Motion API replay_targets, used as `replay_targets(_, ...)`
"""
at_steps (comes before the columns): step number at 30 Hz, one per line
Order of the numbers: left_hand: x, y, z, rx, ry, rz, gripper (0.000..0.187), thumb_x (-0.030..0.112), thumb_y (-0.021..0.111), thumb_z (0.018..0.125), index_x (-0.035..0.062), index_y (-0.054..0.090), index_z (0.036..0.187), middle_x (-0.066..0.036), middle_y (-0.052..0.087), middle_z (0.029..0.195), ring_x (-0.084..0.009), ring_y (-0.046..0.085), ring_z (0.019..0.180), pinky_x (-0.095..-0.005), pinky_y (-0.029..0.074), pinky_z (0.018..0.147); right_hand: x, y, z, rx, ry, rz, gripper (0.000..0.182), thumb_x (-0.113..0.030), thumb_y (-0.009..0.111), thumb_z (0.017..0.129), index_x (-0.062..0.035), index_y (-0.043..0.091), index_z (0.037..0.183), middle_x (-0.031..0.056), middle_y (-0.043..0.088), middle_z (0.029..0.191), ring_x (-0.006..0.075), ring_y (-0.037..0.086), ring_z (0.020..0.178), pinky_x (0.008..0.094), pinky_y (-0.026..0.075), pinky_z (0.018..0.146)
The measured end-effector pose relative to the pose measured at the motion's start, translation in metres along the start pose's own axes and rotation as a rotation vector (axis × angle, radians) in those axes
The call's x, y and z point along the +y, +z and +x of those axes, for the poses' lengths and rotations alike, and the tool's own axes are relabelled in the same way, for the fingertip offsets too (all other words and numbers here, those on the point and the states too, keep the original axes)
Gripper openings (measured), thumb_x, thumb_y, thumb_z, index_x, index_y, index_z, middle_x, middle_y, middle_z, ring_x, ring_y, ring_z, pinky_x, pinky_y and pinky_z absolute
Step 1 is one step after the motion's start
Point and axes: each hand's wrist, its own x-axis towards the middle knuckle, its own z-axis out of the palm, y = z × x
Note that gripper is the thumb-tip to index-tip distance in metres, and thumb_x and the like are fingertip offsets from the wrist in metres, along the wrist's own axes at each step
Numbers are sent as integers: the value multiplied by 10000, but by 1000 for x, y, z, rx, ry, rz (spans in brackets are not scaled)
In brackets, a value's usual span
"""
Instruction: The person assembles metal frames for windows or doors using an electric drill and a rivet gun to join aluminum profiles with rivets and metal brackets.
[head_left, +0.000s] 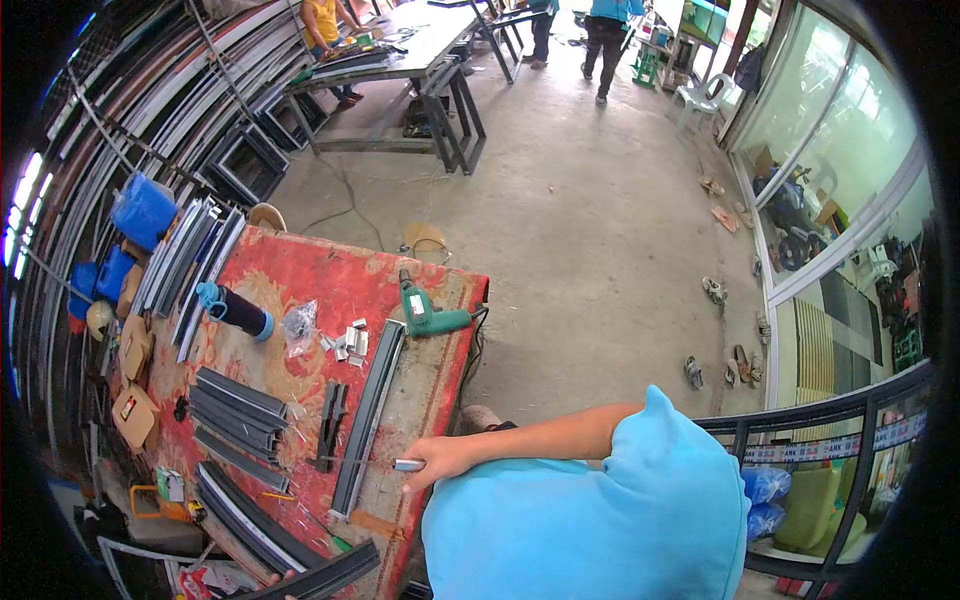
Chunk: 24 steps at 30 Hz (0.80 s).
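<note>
My right hand (438, 462) is closed around the silver end of a thin rod-like tool (408, 465), whose shaft points left across the workbench. Under that shaft lies a long dark metal profile (370, 415), with short black pieces (330, 425) beside it. At the bottom edge, fingertips of my left hand (288, 575) show against a dark frame profile (325, 575); most of that hand is out of view. A green-handled screwdriver (340, 543) lies near this profile. A green power drill (430, 312) rests at the bench's far right corner.
The red workbench (265, 265) carries stacked dark profiles (235, 415), small metal brackets (352, 342), a plastic bag (298, 328) and a bottle (240, 312). Racked profiles line the left. Other people stand farther back near another table (400, 62). Glass panels (830, 130) stand at right.
</note>
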Motion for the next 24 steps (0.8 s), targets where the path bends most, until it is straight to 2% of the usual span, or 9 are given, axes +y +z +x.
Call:
replay_targets(2,-2,-9,-6,-2,48,53,587,381,578,896,-33,492,1303,-231,581,1192,-358,596,1077,-498,505,892,1,2,0,39,55,-28,379,-296,677,908,-42,495,693,-56,404,626,72,388,617,306,335,548)
replay_targets(5,-7,-16,-12,-21,120,128,582,369,585,899,-37,490,1305,-236,576,1202,-355,594,1086,-492,508,897,2,8,3,-11,1,35,376,-268,666,919,-43,484,678,-62,393,622,62,375,614,306,325,541)
replay_targets(18,-46,-61,-33,-38,437,452,563,316,618,913,-55,478,1314,-259,555,1244,-341,587,1123,-462,519,919,6,17,16,-90,-21,1,377,-291,651,937,-39,494,705,-55,414,632,62,387,631,303,340,551)
replay_targets(22,-60,-71,-32,-61,541,547,558,299,629,918,-60,475,1316,-266,548,1256,-337,585,1134,-454,523,926,8,21,19,-41,-46,115,351,-317,650,933,-39,558,739,-50,459,650,65,416,633,289,350,549)
replay_targets(23,-69,-75,-28,-60,543,546,558,299,629,918,-60,475,1316,-266,548,1256,-337,585,1134,-454,523,926,8,21,21,-11,-60,143,339,-326,650,929,-42,585,755,-55,475,664,70,428,627,277,349,541)
replay_targets(24,-75,-76,-25,-153,548,382,547,301,642,910,-62,497,1293,-270,538,1272,-344,599,1102,-451,528,915,2,20,20,-12,-62,140,339,-326,650,929,-42,585,755,-55,475,664,70,428,627,277,349,541)
